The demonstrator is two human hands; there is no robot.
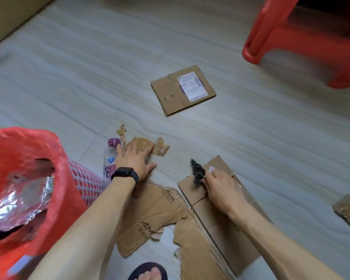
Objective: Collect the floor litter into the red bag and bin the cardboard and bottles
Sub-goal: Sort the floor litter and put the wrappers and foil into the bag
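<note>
With the left hand point(136, 158) flat and open on the torn cardboard scrap point(143, 147) at 12 o'clock, gather it inward; the right hand point(220, 188) pinches a dark wrapper point(197, 172).

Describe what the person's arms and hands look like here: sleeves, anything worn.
Both forearms are bare, with no sleeves or gloves in view. The left hand has a black band with a rectangular black face, a smartwatch or fitness band, on its wrist, and a thin ring on one finger. The right hand shows nothing worn.
</note>
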